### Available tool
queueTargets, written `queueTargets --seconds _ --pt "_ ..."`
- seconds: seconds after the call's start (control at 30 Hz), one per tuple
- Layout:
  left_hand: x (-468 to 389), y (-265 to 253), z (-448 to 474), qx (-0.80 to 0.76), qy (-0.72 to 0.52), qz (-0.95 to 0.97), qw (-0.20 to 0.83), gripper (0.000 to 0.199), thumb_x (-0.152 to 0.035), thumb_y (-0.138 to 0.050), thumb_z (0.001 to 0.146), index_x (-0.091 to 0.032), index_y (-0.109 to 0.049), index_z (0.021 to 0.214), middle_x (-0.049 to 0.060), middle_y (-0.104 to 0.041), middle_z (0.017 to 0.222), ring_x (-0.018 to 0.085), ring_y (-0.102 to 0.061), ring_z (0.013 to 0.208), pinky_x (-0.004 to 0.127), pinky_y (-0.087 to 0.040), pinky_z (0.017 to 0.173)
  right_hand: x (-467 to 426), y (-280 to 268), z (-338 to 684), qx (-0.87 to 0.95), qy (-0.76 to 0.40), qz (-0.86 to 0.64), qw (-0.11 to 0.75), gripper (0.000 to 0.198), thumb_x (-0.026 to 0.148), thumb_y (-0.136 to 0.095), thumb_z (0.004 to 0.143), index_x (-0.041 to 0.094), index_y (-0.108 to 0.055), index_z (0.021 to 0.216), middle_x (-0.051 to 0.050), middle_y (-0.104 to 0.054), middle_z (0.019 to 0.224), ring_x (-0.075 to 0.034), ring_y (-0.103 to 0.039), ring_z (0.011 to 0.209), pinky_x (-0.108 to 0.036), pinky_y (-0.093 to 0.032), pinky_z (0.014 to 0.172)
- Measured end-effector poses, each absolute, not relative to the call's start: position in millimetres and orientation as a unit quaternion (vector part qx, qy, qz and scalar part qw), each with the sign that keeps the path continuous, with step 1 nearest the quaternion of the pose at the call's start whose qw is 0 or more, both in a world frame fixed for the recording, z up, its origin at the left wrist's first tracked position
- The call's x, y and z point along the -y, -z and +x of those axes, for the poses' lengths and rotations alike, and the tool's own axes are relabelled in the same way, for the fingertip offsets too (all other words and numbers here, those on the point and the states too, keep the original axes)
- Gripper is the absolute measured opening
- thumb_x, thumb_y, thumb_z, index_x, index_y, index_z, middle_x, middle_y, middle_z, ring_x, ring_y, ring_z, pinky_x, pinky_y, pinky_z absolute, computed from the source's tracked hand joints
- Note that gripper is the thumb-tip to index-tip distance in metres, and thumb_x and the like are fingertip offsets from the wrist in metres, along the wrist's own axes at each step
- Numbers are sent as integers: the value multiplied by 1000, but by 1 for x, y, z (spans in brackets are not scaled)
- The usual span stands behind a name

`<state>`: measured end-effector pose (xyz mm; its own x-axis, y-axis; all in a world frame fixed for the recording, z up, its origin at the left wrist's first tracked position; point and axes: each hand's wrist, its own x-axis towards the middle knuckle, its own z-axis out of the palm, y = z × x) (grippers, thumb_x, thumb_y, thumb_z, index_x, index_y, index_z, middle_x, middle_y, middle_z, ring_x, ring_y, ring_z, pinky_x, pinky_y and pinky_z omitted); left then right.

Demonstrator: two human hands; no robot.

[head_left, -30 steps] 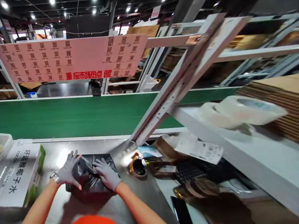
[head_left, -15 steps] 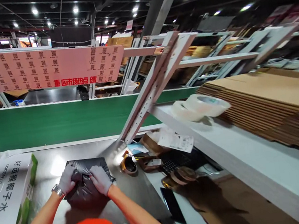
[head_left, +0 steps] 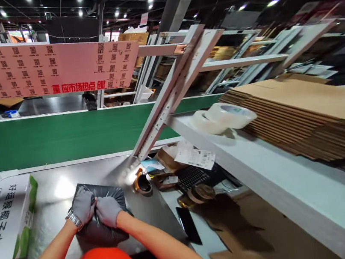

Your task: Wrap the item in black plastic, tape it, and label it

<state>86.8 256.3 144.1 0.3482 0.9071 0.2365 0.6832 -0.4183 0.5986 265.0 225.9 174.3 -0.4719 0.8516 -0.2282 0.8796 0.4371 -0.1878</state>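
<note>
A black plastic mailer bag [head_left: 104, 191] lies on the steel worktable [head_left: 55, 194] in front of me. My left hand [head_left: 83, 206] and my right hand [head_left: 107, 211], both in grey gloves, sit side by side on the bag's near half, fingers curled and gripping the plastic. A metal watch is on my left wrist. The part of the bag under my hands is hidden.
A white and green carton [head_left: 6, 217] lies at the left. A tape dispenser [head_left: 142, 185], a keyboard [head_left: 192, 176], tape rolls [head_left: 198, 194] and a phone [head_left: 189, 231] lie to the right. Behind runs a green conveyor [head_left: 63, 135]. Flat cardboard [head_left: 306, 113] and tape rolls [head_left: 229, 116] rest on the white shelf.
My hands went from lying flat and apart on the bag to closed together on it, and they drew the bag's near part toward me. The view shifted right.
</note>
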Motion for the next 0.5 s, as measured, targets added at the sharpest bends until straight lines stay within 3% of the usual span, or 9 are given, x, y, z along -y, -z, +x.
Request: queueTargets --seconds 0.13,0.2,0.3,0.4,0.43,0.5 --pt "-258 -145 71 -545 -368 684 316 49 -59 -29 112 -28 -45 79 5 -62 82 25 -61 79 40 -56 78 -235 -167 281 -852 181 490 9 37 36 -49 116 16 -80 117 -15 -85 117 -28 -79 102 -35 -47 82" --pt "-255 -146 64 -552 -384 654 346 51 -66 -29 112 -28 -45 81 3 -59 81 23 -58 78 39 -55 77 -237 -162 288 -847 193 495 -9 40 33 -41 120 17 -77 114 -12 -85 114 -23 -76 102 -32 -42 82" --pt "-246 -145 65 -546 -359 693 305 52 -76 -65 94 -25 -55 91 7 -65 97 28 -64 91 50 -60 93 -237 -155 294 -827 217 517 -43 42 29 -36 121 17 -75 108 -10 -84 108 -20 -72 96 -31 -37 79" --pt "-236 -139 74 -524 -315 757 230 84 -59 -105 51 -21 -62 111 16 -67 126 39 -67 119 62 -60 112 -235 -153 293 -816 231 527 -56 41 30 -39 120 19 -76 106 -9 -85 107 -19 -73 95 -31 -36 78" --pt "-234 -137 77 -523 -303 768 213 88 -48 -107 47 -20 -64 118 17 -66 134 42 -66 128 63 -58 117 -235 -154 290 -819 225 526 -48 41 31 -40 120 20 -77 107 -9 -85 109 -20 -74 97 -31 -38 79" --pt "-232 -135 83 -526 -272 783 193 73 -29 -100 63 -20 -67 128 18 -67 145 41 -64 140 62 -54 125 -234 -156 282 -825 207 525 -28 39 33 -43 119 20 -79 111 -11 -86 114 -22 -77 99 -32 -41 79"
